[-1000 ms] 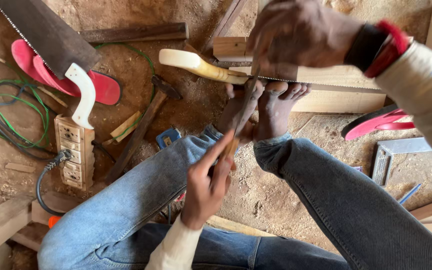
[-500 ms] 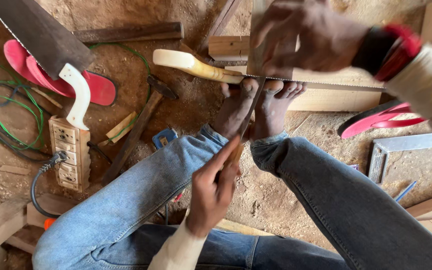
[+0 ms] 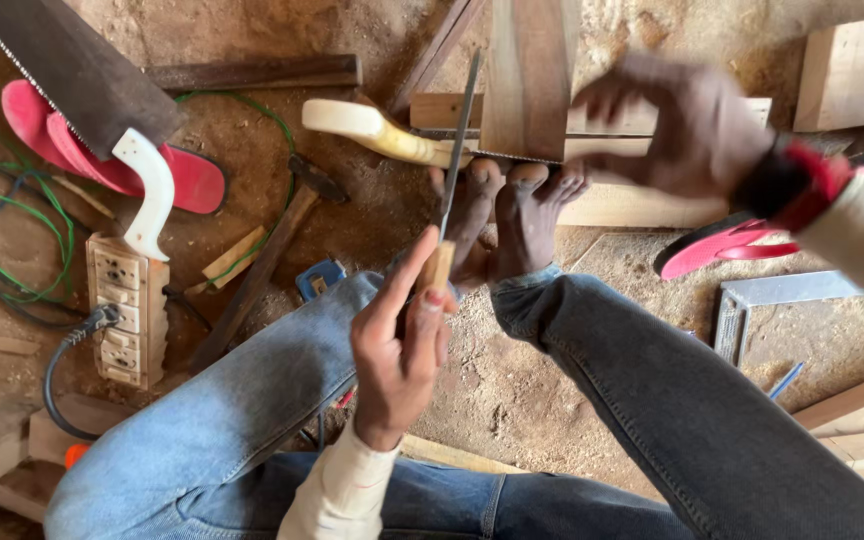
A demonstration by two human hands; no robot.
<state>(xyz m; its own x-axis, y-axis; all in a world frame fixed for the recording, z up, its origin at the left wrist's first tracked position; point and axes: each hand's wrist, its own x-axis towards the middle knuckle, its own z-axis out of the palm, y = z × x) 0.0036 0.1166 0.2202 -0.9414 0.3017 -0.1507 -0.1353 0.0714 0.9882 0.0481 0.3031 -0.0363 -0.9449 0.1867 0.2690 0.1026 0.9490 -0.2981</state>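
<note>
I sit on the dirt floor in blue jeans. My bare feet [image 3: 512, 215] press on a hand saw with a cream handle [image 3: 352, 125], its blade lying across my toes. My left hand [image 3: 402, 340] grips the wooden handle of a slim metal file [image 3: 459, 130], which points up across the saw teeth. My right hand [image 3: 687, 130], blurred, with a red and black cuff, hovers with fingers apart just right of an upright wooden board [image 3: 530, 75] and holds nothing.
At left lie a second saw with a white handle [image 3: 147, 190], red sandals [image 3: 187, 178], a power strip [image 3: 127, 310], green cable [image 3: 12, 200] and a hammer [image 3: 257, 265]. At right are a metal square [image 3: 757, 300], another red sandal [image 3: 717, 250] and timber blocks [image 3: 852, 60].
My right hand has lifted off the board and saw and swung to the right. My left hand has kept hold of the file, now standing more upright over the saw blade.
</note>
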